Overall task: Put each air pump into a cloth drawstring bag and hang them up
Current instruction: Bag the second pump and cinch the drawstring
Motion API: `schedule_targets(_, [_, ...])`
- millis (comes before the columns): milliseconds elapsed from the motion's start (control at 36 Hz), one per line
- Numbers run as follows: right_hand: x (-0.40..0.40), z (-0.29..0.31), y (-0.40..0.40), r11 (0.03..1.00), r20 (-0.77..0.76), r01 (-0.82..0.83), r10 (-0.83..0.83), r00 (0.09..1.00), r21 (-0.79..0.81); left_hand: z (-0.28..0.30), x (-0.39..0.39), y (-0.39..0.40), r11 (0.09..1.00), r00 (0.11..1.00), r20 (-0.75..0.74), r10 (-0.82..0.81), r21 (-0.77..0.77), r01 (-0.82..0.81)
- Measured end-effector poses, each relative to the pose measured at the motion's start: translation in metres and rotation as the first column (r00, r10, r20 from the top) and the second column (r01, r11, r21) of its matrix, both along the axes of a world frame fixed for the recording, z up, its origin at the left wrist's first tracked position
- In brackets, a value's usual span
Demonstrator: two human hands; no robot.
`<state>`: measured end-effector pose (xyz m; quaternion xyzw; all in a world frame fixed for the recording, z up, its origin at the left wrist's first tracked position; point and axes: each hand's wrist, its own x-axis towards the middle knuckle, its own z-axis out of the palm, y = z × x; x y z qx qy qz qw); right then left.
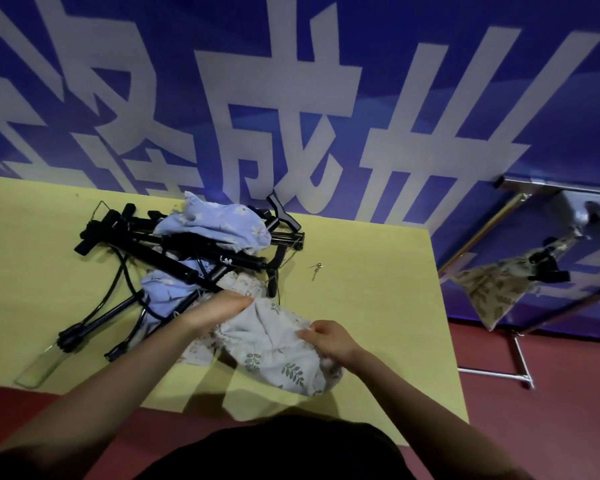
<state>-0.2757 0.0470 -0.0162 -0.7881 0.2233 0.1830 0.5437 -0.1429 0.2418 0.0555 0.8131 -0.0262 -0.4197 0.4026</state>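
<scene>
A white cloth bag with a green leaf print [274,348] lies near the front of the yellow table [378,306]. My left hand [219,311] grips its far edge, and my right hand [328,341] pinches its right edge. Behind them sits a tangle of several black air pumps [174,261] with hoses. Two pale blue flowered bags [219,223] lie on and among the pumps. A leaf-print bag with a black pump handle sticking out [499,289] hangs on a metal rack [534,202] at the right.
A small metal needle fitting [316,268] lies on the table right of the pumps. A clear flat plastic piece [42,367] rests at the front left corner. A blue banner wall [291,98] rises behind the table. Red floor surrounds it.
</scene>
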Motion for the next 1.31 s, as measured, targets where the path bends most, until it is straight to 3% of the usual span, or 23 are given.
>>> schedule_targets(83, [0.004, -0.002, 0.01, 0.99, 0.044, 0.083, -0.089, 0.995, 0.112, -0.009, 0.006, 0.003, 0.997, 0.997, 0.061, -0.051, -0.048, 0.054])
schedule_targets(167, [0.013, -0.009, 0.007, 0.936, 0.037, 0.315, -0.324, 0.945, 0.155, -0.014, 0.011, 0.004, 0.989, 0.99, 0.06, -0.129, -0.07, 0.133])
schedule_targets(278, [0.032, -0.024, -0.01, 0.889, 0.014, 0.458, -0.458, 0.889, 0.009, -0.027, 0.021, 0.0, 0.984, 0.992, 0.058, -0.114, -0.132, 0.121])
schedule_targets(444, [0.079, -0.04, -0.039, 0.884, -0.027, 0.387, -0.408, 0.913, -0.261, -0.041, 0.046, -0.02, 0.985, 0.999, 0.05, 0.008, -0.171, 0.001])
schedule_targets(667, [0.126, -0.05, -0.037, 0.823, -0.098, 0.335, -0.422, 0.901, -0.459, -0.052, 0.054, -0.035, 0.982, 0.997, -0.001, 0.08, -0.174, -0.079])
schedule_targets(778, [0.139, -0.061, -0.039, 0.81, -0.145, 0.333, -0.449, 0.882, -0.482, -0.054, 0.062, -0.034, 0.989, 0.999, -0.024, 0.043, -0.142, -0.046])
schedule_targets(944, [0.148, -0.064, -0.044, 0.796, -0.176, 0.256, -0.409, 0.895, -0.548, -0.065, 0.065, -0.017, 0.974, 0.968, -0.117, -0.223, 0.014, 0.226])
schedule_targets(1111, [0.151, -0.061, -0.05, 0.809, -0.228, 0.144, -0.324, 0.918, -0.569, -0.071, 0.064, -0.012, 0.979, 0.975, -0.088, -0.203, 0.014, 0.205])
schedule_targets(1306, [0.151, -0.051, -0.049, 0.772, -0.383, -0.199, -0.062, 0.922, -0.603, -0.07, 0.06, -0.014, 0.986, 0.983, -0.077, -0.167, -0.025, 0.165])
